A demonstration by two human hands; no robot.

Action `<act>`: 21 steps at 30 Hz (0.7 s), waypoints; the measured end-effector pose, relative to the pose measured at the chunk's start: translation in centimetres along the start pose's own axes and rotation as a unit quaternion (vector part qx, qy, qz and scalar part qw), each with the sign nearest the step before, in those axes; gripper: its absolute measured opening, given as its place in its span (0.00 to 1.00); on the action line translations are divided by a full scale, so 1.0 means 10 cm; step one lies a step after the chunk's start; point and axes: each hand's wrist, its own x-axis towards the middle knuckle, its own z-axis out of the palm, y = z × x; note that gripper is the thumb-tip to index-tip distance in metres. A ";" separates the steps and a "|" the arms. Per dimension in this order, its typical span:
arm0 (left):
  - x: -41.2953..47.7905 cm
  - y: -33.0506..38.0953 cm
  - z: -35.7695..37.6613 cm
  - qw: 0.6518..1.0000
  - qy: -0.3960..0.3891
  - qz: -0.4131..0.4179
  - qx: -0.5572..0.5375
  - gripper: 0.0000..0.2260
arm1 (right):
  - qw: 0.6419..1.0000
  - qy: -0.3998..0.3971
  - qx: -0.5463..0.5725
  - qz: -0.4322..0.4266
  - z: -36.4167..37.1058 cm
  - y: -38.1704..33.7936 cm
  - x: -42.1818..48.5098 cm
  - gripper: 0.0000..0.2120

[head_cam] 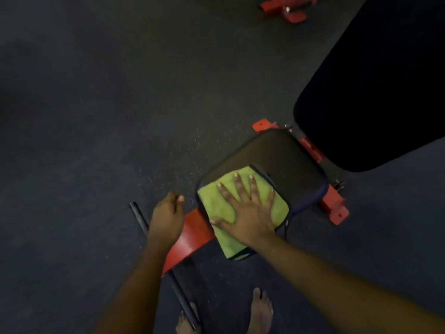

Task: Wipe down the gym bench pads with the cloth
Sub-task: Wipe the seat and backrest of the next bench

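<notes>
The right hand (pixel 243 213) lies flat, fingers spread, pressing the green cloth (pixel 228 210) onto the near left part of the small seat pad (pixel 284 155); the cloth's near end hangs over the pad's edge. The left hand (pixel 168 215) is loosely curled, holding nothing, above the red frame (pixel 192 235). The long back pad (pixel 375 88) lies far right on the bench.
</notes>
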 end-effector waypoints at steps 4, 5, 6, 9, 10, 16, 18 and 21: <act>0.16 -0.24 0.37 0.996 -0.071 -0.054 0.022 0.20 | 0.997 0.073 -0.001 0.003 0.21 -0.02 -0.17 0.43; 0.19 -0.30 0.43 0.992 -0.090 -0.078 0.031 0.22 | 0.997 0.079 -0.005 0.001 0.21 -0.03 -0.17 0.43; 0.19 -0.36 0.47 0.989 -0.102 -0.100 0.046 0.24 | 0.997 0.081 -0.010 -0.002 0.19 -0.05 -0.10 0.43; 0.22 -0.47 0.52 0.986 -0.085 -0.131 0.055 0.27 | 0.996 0.083 -0.023 -0.023 0.12 -0.16 0.34 0.39; 0.23 -0.48 0.52 0.986 -0.075 -0.142 0.046 0.28 | 0.996 0.074 -0.028 -0.034 0.08 -0.21 0.51 0.38; 0.20 -0.48 0.51 0.986 -0.068 -0.151 0.036 0.29 | 0.993 0.105 -0.007 -0.050 0.08 -0.02 0.32 0.29; 0.20 -0.46 0.49 0.984 -0.082 -0.149 0.046 0.28 | 0.994 0.084 -0.017 -0.075 0.20 0.05 -0.11 0.29; 0.20 -0.47 0.47 0.984 -0.084 -0.147 0.051 0.27 | 0.990 0.061 -0.046 -0.120 0.29 0.01 -0.19 0.29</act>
